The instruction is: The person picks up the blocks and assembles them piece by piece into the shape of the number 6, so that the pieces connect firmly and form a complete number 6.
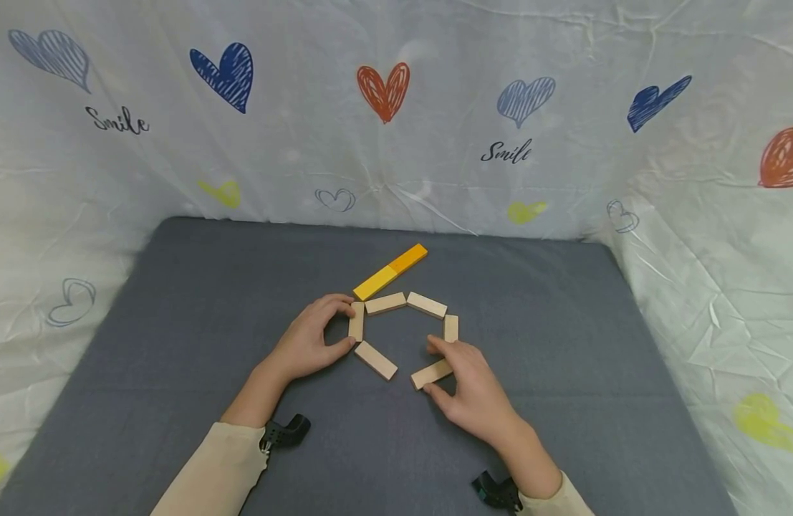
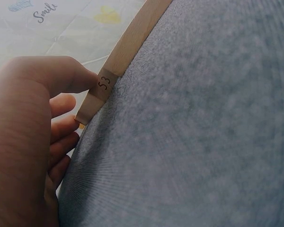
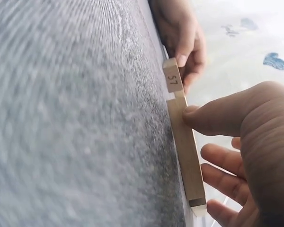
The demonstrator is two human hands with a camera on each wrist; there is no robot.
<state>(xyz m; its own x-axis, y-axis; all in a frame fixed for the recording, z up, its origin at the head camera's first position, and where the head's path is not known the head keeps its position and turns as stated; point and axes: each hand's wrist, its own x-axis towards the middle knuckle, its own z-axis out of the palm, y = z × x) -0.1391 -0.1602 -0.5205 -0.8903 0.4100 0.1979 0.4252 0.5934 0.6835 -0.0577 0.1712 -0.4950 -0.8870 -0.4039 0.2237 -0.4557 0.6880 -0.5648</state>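
Observation:
Several plain wooden blocks form a ring on the grey cloth, with a gap at its near side. My left hand (image 1: 311, 339) holds the ring's left block (image 1: 356, 321) between thumb and fingers; a lower-left block (image 1: 375, 360) slants away from it. My right hand (image 1: 471, 385) is at the lower-right block (image 1: 430, 375), its thumb on the near edge and fingers curled over the far side. In the right wrist view the thumb presses that block (image 3: 185, 156), and a block marked 57 (image 3: 173, 78) appears beyond it. The left wrist view has a block end marked 53 (image 2: 104, 85).
Two blocks, one yellow (image 1: 374, 284) and one orange (image 1: 409, 259), lie end to end behind the ring. Two more plain blocks, top left (image 1: 386, 303) and top right (image 1: 427, 304), make its far side. A white curtain (image 1: 435, 179) with printed hearts hangs behind the table (image 1: 241, 272).

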